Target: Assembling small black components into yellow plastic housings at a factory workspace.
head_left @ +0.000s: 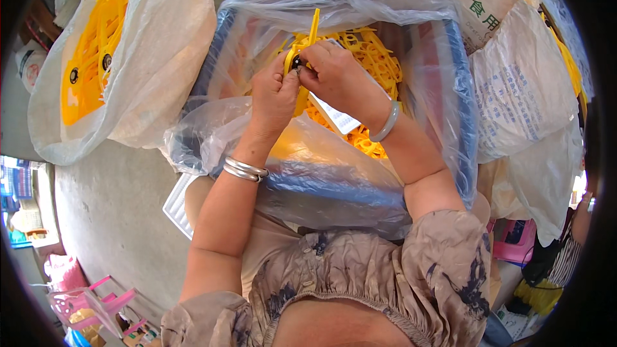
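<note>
Above a plastic-lined bin, a narrow yellow plastic part (315, 26) points upward between my two hands. My left hand (275, 93) is closed around its lower portion, thumb on the near side. The fingers of my right hand (340, 77) are bent and pinch at the same part from the right. A small black round piece (296, 62) shows on the part between my fingertips. Exactly what the right fingertips grip is partly hidden. Below my hands a white tray (337, 115) lies slanted on a heap of loose yellow plastic parts (373, 58).
The blue bin (469, 103) is draped with a clear plastic bag (427, 77). A white sack (186, 32) at left holds larger yellow parts (90, 58) with black round pieces. More white sacks (524, 83) stand at right. A pink stool (514, 241) and other pink plastic furniture (96, 305) are farther out.
</note>
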Demonstrator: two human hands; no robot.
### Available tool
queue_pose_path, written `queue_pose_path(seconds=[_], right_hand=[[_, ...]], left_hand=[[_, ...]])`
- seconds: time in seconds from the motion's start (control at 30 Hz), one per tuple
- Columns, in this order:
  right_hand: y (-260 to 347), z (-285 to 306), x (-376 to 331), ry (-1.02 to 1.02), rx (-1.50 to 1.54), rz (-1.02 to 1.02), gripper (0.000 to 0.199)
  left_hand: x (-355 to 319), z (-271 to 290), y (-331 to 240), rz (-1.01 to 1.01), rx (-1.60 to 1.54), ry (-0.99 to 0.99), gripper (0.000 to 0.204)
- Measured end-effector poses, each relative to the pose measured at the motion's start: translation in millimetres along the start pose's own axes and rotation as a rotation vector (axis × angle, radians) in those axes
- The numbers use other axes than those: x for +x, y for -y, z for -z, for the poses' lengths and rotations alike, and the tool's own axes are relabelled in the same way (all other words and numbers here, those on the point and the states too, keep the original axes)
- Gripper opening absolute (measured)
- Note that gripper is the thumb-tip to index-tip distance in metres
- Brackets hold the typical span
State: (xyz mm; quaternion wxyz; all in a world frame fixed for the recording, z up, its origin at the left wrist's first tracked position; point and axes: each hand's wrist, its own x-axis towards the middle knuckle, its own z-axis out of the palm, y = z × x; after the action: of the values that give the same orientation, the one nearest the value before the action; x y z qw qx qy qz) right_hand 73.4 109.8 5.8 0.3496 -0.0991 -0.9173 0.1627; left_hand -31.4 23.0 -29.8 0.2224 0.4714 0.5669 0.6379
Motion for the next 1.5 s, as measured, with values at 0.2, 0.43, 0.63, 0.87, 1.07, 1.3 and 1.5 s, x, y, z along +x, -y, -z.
queue_pose_path(seconds=[0.2,0.43,0.63,0.87,1.07,1.3,1.5], right_hand=[[-5.7,5.1,-0.4,0.038,0.030,-0.044,0.016],[-3.4,7.1,1.5,-0.017,0.034,0.002,0.015],[-5.6,0.9,0.6,-0.172,0.097,0.084,0.016],[-8.6,-1.2,0.4,-0.238,0.141,0.096,0.014],[-4.2,11.9,1.5,-0.091,0.376,-0.138,0.014],[-9.8,11.6,2.1,-0.037,0.095,0.063,0.014],[-8.9,12.3,2.0,-0.040,0.079,0.091,0.015]], left_hand=[[0.3,-0.4,-9.5,0.270,-0.440,0.027,0.025],[0.6,0.6,-9.4,0.131,-0.305,-0.031,0.025],[4.7,6.1,-16.3,0.288,-0.669,-0.030,0.026],[8.2,14.2,-21.0,0.376,-0.921,0.130,0.039],[7.6,16.4,-22.9,0.364,-0.868,0.111,0.037],[3.5,9.7,-23.0,0.328,-0.609,0.065,0.036],[3.1,10.4,-23.1,0.312,-0.619,0.066,0.037]])
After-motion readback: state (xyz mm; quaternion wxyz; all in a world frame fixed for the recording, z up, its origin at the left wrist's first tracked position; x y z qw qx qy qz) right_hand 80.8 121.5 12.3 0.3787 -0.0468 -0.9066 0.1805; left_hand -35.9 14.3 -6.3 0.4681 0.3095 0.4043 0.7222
